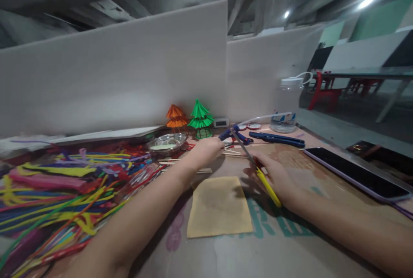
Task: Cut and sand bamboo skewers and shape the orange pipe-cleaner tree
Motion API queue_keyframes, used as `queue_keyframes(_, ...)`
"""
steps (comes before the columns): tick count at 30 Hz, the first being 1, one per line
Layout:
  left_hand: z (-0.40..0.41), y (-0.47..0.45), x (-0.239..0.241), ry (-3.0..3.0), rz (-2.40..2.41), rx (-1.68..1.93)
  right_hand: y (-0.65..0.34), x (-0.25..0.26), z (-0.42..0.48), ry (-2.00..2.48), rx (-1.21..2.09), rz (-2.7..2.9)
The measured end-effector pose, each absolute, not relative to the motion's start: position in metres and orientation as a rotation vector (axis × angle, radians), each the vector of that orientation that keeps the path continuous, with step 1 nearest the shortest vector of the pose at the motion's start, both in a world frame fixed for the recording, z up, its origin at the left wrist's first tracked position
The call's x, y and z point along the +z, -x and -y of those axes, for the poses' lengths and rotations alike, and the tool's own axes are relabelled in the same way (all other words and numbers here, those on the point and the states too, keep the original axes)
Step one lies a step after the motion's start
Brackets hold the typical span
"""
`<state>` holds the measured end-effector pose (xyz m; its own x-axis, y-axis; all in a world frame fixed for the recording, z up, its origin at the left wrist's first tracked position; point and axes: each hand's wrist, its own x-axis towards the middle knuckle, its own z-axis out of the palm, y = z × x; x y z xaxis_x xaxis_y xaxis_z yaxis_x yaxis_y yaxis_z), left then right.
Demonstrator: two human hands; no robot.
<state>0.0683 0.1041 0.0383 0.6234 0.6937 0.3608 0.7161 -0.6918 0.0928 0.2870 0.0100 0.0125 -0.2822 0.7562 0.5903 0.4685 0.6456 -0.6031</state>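
My right hand (pixel 274 174) is closed around a yellow-handled tool (pixel 267 186) with a long grey metal shaft slanting up and left. The shaft's tip meets a dark blue tool (pixel 235 132), maybe a glue gun; its kind is not plain. My left hand (pixel 210 148) reaches forward, fingers curled beside this blue tool's left end; what they hold is hidden. Thin wooden sticks (pixel 232 153) lie under and around the left hand. Nearer me, a square tan sheet (pixel 221 209) lies flat between my forearms.
Colourful pipe cleaners (pixel 71 183) pile up on the left. Behind are a metal bowl (pixel 167 143), orange (pixel 176 116) and green (pixel 200 116) tree ornaments and a small digital display (pixel 221 122). On the right are a box cutter (pixel 277 139), a water bottle (pixel 285 106) and a phone (pixel 355 172).
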Motion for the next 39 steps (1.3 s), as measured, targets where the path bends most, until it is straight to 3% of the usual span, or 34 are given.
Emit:
queue_keyframes(9,-0.059,-0.025,0.068,2.744,1.534,-1.488,-0.286,0.017,-0.009,1.042,0.319,1.917)
queue_keyframes(17,-0.018,-0.022,0.100,2.856,1.321,-2.238,-0.283,0.018,-0.008,1.072,0.245,1.920)
queue_keyframes(33,0.028,-0.030,0.118,2.868,1.254,-2.135,-0.284,0.013,-0.008,1.094,0.242,2.058)
queue_keyframes(39,0.030,-0.024,0.120,3.006,1.241,-2.117,-0.293,0.047,-0.006,0.978,0.145,2.038)
